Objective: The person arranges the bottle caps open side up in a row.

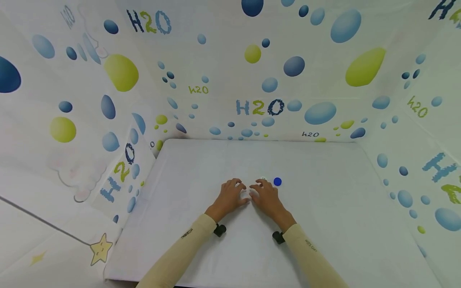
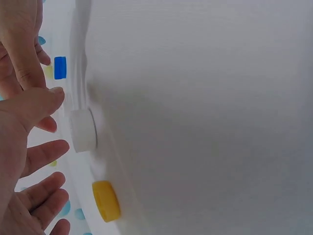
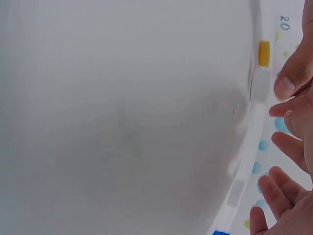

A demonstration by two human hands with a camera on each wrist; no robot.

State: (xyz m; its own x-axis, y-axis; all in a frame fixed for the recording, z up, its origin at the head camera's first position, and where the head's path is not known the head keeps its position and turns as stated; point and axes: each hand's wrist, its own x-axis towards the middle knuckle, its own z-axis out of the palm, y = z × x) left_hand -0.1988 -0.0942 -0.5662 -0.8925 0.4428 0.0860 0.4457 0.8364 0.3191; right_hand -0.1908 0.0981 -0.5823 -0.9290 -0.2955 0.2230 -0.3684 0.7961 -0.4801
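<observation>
My left hand and right hand are held close together over the white table, fingers loosely bent and spread, with nothing gripped. Between and below them sits a round white cap, mostly covered by the fingers in the head view. A yellow cap stands on the left hand's side, hidden behind that hand from the head camera. Just past the right fingertips lies a flat blue cap. Near it, partly behind the right fingers, is a small white piece, also seen in the right wrist view.
The table is covered in white cloth. Its back edge meets a white backdrop printed with blue and green dots and H2O lettering, which also rises at both sides. Dark wrist cameras hang under both wrists.
</observation>
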